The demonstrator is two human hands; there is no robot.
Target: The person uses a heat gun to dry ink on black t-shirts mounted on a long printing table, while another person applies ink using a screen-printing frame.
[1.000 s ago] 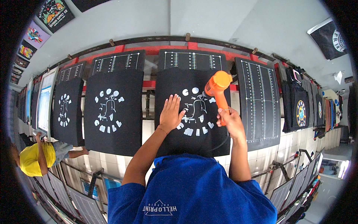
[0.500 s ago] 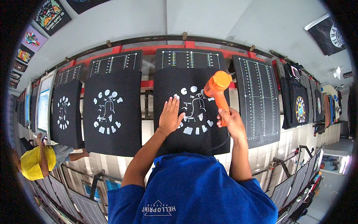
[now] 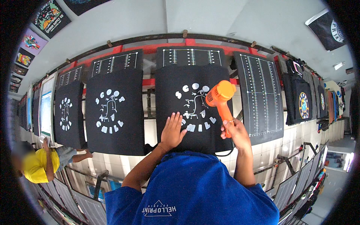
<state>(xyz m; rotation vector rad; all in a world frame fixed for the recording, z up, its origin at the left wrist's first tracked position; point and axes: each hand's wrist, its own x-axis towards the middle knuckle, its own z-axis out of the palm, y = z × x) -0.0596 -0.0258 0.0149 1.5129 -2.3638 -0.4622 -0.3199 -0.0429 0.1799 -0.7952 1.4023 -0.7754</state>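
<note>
Evidently, the right hand (image 3: 236, 133) grips the orange heat gun (image 3: 220, 98) by its handle over the white print's (image 3: 195, 106) right side, likely to aim there, while the left hand (image 3: 172, 131) lies flat-fingered on the black garment (image 3: 165, 95), perhaps steadying it.

Person in yellow (image 3: 40, 165) at left, purple print (image 3: 34, 39) above, dark shirt (image 3: 293, 98) far right

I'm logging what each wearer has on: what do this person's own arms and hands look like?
The left hand and right hand are ungloved. A thin dark band circles the left wrist. The forearms are bare below the short sleeves of a plain-coloured blue shirt with a small white print.
</note>
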